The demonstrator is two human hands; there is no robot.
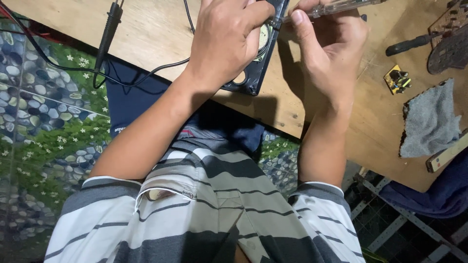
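Note:
My left hand point(225, 41) presses down on a black plastic panel point(254, 73) that holds a small round speaker, at the near edge of a wooden table point(161, 34). My right hand point(329, 46) grips a screwdriver with a clear handle point(336, 7). Its metal shaft points left, with the tip at the panel beside my left fingers. Most of the panel is hidden under my left hand.
A black probe point(108, 31) with a cable lies on the table at the left. At the right are a small yellow circuit board point(397, 80), a grey cloth point(431, 119), a black-handled tool point(409, 45) and a dark round part point(448, 51). A pebble-and-flower floor mat point(44, 112) lies below.

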